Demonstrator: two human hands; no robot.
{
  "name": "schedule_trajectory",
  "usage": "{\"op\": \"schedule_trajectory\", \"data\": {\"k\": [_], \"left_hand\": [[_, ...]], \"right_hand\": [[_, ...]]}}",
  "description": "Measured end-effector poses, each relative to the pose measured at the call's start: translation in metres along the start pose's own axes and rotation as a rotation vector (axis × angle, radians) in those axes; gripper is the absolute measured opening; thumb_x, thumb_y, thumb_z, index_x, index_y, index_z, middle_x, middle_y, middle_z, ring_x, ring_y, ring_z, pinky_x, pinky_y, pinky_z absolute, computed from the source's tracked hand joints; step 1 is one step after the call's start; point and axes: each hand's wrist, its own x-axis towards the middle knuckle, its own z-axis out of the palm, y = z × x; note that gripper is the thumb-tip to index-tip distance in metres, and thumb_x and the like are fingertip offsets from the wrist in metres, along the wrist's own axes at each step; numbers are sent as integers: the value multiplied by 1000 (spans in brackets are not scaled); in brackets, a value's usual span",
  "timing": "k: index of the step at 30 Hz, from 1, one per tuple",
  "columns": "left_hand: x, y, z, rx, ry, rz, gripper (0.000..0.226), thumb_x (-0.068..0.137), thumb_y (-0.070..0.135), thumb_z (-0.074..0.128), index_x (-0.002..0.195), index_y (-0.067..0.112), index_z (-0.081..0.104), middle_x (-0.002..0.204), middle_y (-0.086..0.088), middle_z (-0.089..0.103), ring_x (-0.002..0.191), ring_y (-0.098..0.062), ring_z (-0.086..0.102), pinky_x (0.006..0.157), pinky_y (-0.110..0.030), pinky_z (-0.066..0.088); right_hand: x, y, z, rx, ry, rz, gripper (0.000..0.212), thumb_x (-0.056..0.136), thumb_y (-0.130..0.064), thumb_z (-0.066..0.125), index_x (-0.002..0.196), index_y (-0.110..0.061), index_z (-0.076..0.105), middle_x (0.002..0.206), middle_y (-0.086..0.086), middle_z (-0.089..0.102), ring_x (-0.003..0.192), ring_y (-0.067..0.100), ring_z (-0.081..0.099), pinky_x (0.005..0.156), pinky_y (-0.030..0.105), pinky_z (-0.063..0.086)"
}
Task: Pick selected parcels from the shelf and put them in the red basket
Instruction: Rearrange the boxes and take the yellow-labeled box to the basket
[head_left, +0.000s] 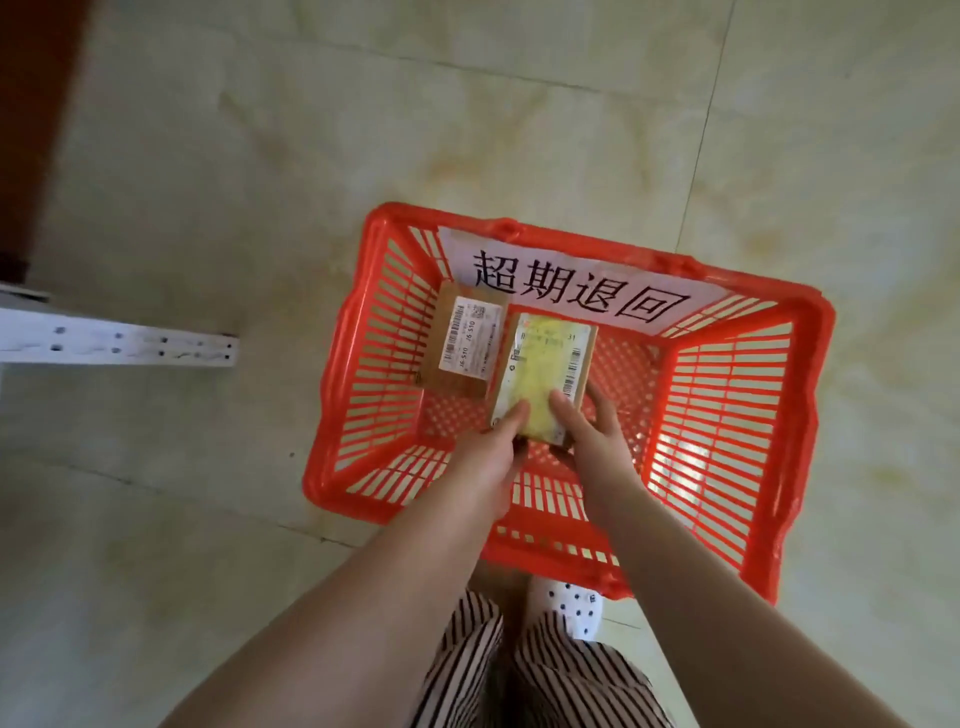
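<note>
A white paper sign on the far wall of the red basket reads 超期退回 in big black characters; the smaller brown parcel carries a white label with "J6-S10" printed twice (barcode beside it); the yellow-marked label on the other parcel is too blurred to read

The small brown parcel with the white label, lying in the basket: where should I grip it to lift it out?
Grip the small brown parcel across its long side edges, coming from above. It lies flat on the red basket floor, and the yellow-labelled parcel, held by both hands, crowds its right edge.
</note>
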Motion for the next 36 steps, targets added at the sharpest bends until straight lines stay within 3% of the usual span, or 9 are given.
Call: {"op": "schedule_trajectory", "data": {"k": [3,8,13,17,22,30,33,36], "left_hand": [[40,0,5,15,-18,26,45,82,36,74,119,13,63,104,-7,73,92,-21,71,87,-36,56],[78,3,12,-1,10,71,59,83,37,72,134,16,52,116,-3,66,98,-20,65,100,-39,51],[102,-2,19,-80,59,92,55,87,29,69,137,15,50,125,-7,63,113,-26,62,103,-44,48],[116,-6,21,-68,94,64,60,83,40,71,134,15,54,124,-9,66,112,-29,64,100,-46,50],[126,-8,23,-157,68,36,53,84,37,70,130,13,57,118,-10,69,106,-27,67,97,-44,52],[128,-9,24,-194,45,64,42,86,33,70,123,15,59,111,-8,71,102,-25,69,97,-44,52],[125,-7,22,-168,32,22,33,86,35,69,111,17,58,101,-4,70,92,-20,68,94,-41,55],[119,-3,20,-104,6,-36,55,81,46,71,122,11,59,104,-6,70,87,-16,68,80,-31,58]], "right_hand": [[35,11,2,22,-13,-26,65,88,-28,72,145,-34,42,116,-2,71,107,20,69,101,43,52],[79,22,5,7,-30,-38,70,88,-31,72,149,-32,39,124,0,69,116,24,66,108,51,46],[104,31,10,-11,-35,-44,56,94,-24,65,147,-27,46,119,-2,71,113,22,67,106,47,49],[115,39,14,-83,-27,-67,53,95,-26,63,145,-32,48,122,-3,70,113,20,67,104,46,50],[125,41,15,-145,-17,-102,47,95,-31,62,141,-34,51,123,-4,70,112,20,68,101,48,52],[125,35,14,-223,-23,-135,47,98,-29,58,144,-31,47,114,-11,69,102,10,68,84,30,56],[124,34,16,-238,-11,-130,54,98,-32,59,149,-32,42,114,-12,67,106,12,66,93,38,56],[122,32,15,-228,13,-108,64,96,-34,62,153,-26,34,122,-6,66,106,13,66,98,41,54]]}}
